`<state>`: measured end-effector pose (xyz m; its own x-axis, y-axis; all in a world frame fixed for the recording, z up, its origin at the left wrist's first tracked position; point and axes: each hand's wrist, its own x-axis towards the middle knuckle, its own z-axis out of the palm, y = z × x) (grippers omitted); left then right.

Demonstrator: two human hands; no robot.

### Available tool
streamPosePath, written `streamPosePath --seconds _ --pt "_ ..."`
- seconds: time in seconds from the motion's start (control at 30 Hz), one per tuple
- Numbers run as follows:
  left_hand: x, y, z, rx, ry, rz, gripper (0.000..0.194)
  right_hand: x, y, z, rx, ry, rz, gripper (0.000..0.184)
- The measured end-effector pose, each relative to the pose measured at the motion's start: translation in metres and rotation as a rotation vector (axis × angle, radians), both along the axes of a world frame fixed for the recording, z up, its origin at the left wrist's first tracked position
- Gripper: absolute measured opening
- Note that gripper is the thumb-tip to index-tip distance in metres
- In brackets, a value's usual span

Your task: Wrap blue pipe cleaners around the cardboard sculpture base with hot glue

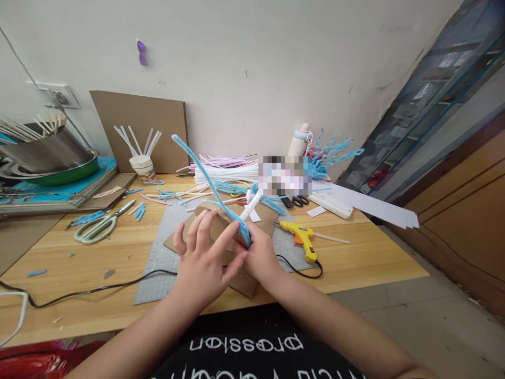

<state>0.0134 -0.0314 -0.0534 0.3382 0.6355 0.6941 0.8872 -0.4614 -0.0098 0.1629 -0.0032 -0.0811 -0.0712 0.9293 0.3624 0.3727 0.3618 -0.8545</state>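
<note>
A bundle of fuzzy light-blue pipe cleaners [244,231] is gathered around the lower end of a white stem [251,207]. My right hand [262,255] is closed around this bundle from the right, its fingertips mostly hidden. From the left, the index finger and thumb of my left hand [205,250] pinch at the coil, while its other fingers stay stretched out. One long blue strand rises to the upper left past my left fingers, its tip free. The stem's top is lost in a blurred patch. Beneath both hands lies brown cardboard [248,284] on a grey cutting mat [153,279].
A yellow glue gun [302,237] lies right of my hands, its black cord crossing the table [98,271]. Green-handled scissors [97,229] and cut blue pieces lie left. A paper cup [142,167], white pipe cleaners [224,175] and a bottle [300,143] stand or lie behind.
</note>
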Motion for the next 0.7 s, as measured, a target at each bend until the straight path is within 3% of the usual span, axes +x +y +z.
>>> streamPosePath --seconds 0.23,0.57,0.7 --pt "-0.017 0.021 -0.005 0.061 -0.025 0.063 0.033 -0.023 0.03 -0.015 0.082 0.048 0.041 0.011" --pt "-0.003 0.018 -0.012 0.073 -0.412 0.139 0.008 -0.027 0.021 -0.029 0.127 0.011 0.038 0.019" --pt "0.004 0.019 -0.013 0.076 -0.542 0.176 0.01 -0.027 0.019 -0.027 0.129 0.001 0.027 0.016"
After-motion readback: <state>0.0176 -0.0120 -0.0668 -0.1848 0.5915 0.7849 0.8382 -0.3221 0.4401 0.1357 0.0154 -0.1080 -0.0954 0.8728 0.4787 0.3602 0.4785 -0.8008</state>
